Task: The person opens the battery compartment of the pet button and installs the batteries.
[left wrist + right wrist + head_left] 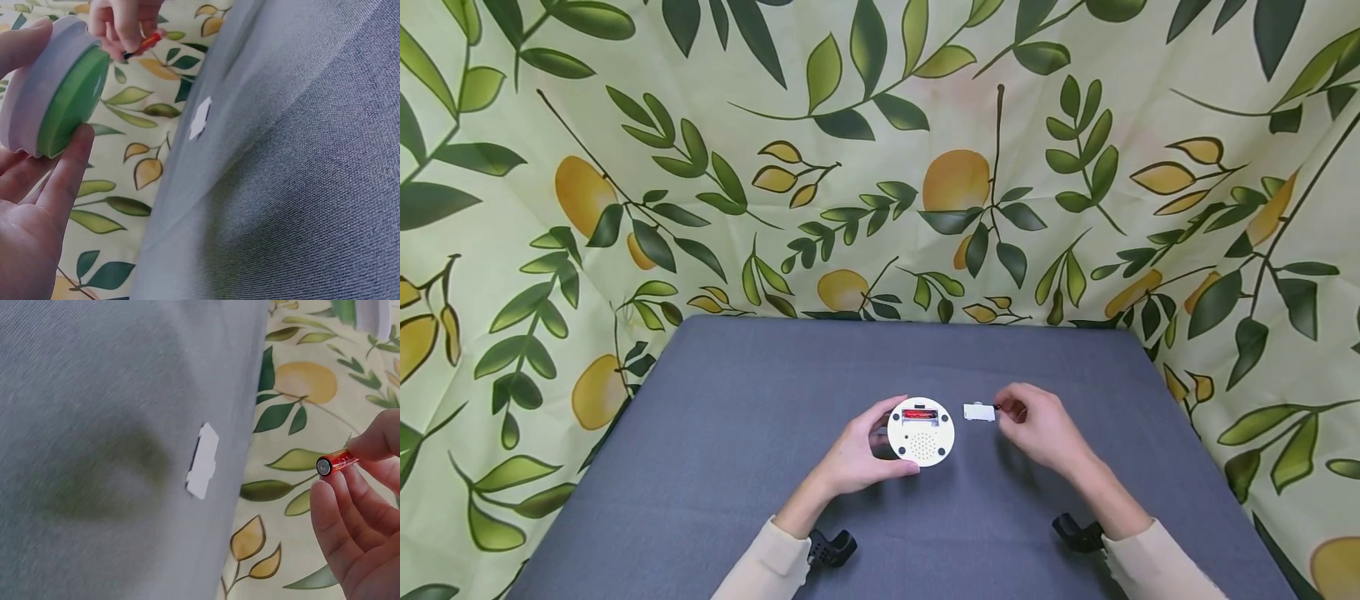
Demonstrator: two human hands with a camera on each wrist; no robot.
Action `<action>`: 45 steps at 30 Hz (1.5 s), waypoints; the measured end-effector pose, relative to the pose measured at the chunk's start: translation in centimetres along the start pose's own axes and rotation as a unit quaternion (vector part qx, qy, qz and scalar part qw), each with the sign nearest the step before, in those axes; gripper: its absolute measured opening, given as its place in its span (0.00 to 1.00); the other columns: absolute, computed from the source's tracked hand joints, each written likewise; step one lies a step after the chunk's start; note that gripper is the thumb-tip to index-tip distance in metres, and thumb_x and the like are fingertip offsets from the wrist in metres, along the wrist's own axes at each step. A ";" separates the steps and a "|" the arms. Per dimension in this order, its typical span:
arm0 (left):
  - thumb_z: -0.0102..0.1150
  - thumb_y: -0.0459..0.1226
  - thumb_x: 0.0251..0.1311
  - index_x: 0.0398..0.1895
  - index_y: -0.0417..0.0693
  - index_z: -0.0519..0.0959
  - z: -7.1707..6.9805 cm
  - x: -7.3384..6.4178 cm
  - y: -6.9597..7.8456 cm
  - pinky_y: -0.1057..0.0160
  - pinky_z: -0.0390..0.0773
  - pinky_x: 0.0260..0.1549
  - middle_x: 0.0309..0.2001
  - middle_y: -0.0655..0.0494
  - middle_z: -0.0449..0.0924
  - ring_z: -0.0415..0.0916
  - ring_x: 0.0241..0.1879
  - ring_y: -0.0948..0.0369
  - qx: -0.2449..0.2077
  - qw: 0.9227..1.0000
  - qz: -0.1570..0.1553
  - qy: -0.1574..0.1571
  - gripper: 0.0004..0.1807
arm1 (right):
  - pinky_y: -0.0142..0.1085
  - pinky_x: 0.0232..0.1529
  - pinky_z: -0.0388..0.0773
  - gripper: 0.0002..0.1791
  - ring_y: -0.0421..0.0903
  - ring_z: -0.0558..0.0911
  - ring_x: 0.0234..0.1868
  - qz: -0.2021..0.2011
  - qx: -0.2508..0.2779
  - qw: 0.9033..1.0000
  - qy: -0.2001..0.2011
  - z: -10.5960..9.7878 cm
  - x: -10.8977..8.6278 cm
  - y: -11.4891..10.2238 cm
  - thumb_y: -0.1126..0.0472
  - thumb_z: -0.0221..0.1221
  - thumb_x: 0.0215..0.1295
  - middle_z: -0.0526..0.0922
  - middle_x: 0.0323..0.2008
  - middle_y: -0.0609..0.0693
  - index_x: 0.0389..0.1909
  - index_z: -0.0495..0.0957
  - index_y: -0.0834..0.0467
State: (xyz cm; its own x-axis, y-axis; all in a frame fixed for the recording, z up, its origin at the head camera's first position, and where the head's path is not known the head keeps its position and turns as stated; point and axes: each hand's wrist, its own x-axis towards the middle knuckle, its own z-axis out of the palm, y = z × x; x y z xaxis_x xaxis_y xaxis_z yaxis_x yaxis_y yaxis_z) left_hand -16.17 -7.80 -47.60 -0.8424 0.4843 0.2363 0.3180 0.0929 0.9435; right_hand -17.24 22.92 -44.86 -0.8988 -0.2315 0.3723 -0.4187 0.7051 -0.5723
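My left hand (859,454) grips a round white device (922,450) by its edge, with its underside facing up. That underside has several dark feet, a patch of small holes and an uncovered battery compartment, where a red battery (917,414) lies in the upper part. The left wrist view shows the device's green face (74,103). My right hand (1041,427) pinches another red battery (336,462) between thumb and fingers, to the right of the device. On the table between the hands, in the head view, lies a white battery cover (978,412), apart from both.
A dark grey cloth covers the table (760,375). Behind it and at both sides hangs a pale curtain (880,167) printed with leaves and fruit. Black wrist mounts (832,549) sit at both sleeves.
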 end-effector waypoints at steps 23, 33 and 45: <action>0.81 0.34 0.47 0.74 0.42 0.66 0.2 -0.1 0.0 0.62 0.81 0.55 0.61 0.53 0.76 0.79 0.55 0.58 0.007 1.000 -0.008 -0.002 0.49 | 0.35 0.31 0.83 0.14 0.37 0.78 0.32 -0.129 0.089 0.986 0.056 1.0 0.7 -3.9 0.76 0.66 0.55 0.83 0.33 0.46 0.38 0.83 0.55; 0.81 0.34 0.48 0.73 0.45 0.67 0.2 -0.1 -0.1 0.61 0.81 0.55 0.61 0.53 0.76 0.78 0.55 0.58 0.009 1.000 0.003 0.000 0.47 | 0.31 0.32 0.81 0.17 0.38 0.79 0.33 -0.166 0.114 0.978 0.062 1.6 1.1 -5.7 0.77 0.67 0.54 0.83 0.35 0.44 0.38 0.83 0.53; 0.80 0.34 0.49 0.73 0.47 0.66 0.0 -0.2 -0.1 0.61 0.81 0.55 0.63 0.53 0.75 0.79 0.54 0.59 0.001 1.000 0.007 -0.005 0.47 | 0.33 0.33 0.83 0.13 0.38 0.79 0.34 -0.176 0.126 0.976 0.028 2.6 1.5 -7.0 0.76 0.68 0.56 0.83 0.37 0.43 0.39 0.84 0.58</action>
State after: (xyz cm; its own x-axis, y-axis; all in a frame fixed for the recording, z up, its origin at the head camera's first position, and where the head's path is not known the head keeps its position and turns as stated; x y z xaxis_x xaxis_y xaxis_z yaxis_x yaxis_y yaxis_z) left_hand -16.02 -7.89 -47.75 -0.8332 0.4943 0.2480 0.3317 0.0878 0.9393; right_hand -16.01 15.90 -42.22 -0.6884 -0.3866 0.6138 -0.7248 0.3993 -0.5614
